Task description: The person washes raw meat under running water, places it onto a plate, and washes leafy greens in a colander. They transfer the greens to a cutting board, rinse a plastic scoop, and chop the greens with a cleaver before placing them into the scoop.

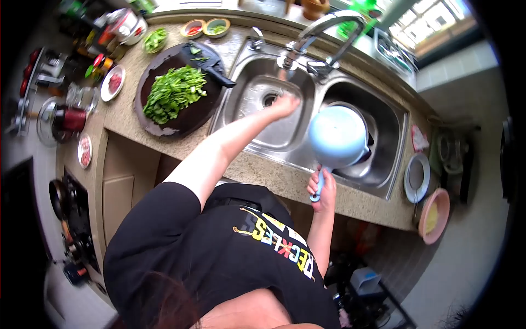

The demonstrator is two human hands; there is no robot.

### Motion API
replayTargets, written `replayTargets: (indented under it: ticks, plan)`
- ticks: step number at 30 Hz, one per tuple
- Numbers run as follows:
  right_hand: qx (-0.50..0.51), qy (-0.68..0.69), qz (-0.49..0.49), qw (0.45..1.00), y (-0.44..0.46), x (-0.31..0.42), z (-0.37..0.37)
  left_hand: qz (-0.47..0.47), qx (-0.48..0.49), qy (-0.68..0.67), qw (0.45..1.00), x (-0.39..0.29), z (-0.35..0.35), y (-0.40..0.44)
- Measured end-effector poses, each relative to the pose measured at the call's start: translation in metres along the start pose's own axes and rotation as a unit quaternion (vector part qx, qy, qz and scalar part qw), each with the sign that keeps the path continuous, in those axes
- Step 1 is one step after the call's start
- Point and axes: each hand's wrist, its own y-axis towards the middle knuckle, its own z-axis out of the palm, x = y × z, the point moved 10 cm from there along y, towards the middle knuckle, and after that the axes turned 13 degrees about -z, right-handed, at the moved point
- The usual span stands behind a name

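Observation:
My right hand (pixel 324 192) is closed around the handle of a light blue pan (pixel 338 137), which hangs tilted over the right basin (pixel 392 151) with its smooth outer side facing up. Part of another round metal rim shows behind the pan. Over the left basin (pixel 249 104), just below the faucet (pixel 298 46), is my left hand (pixel 286 105). Its fingers are smeared by motion, and no object can be made out in it. Chopped greens (pixel 174 93) lie on a round dark cutting board (pixel 148 123), beside a dark knife (pixel 216 74).
Small bowls of chopped green (pixel 155 40) and red (pixel 193 28) pieces stand behind the board. Plates of meat (pixel 114 82) are at the left. At the right are a strainer (pixel 417 176) and a pink bowl (pixel 442 211). The stove (pixel 76 203) is far left.

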Motion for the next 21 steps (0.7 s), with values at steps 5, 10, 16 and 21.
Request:
replayTargets:
  ticks: [5, 10, 16, 21]
  plan:
    - [-0.002, 0.019, 0.039, 0.999, 0.020, -0.003, -0.028, 0.015, -0.039, 0.011, 0.999, 0.048, 0.006, -0.091]
    - [0.048, 0.215, 0.176, 0.959, 0.022, -0.007, -0.021, 0.049, -0.136, 0.016, 0.989, 0.066, -0.021, -0.124]
    - [0.094, 0.268, 0.225, 0.932, 0.025, 0.002, -0.014, 0.142, -0.210, 0.032, 0.967, 0.059, -0.049, -0.179]
    - [0.048, 0.026, 0.080, 0.995, 0.036, 0.005, -0.038, 0.080, -0.117, 0.142, 0.980, 0.080, -0.047, -0.185]
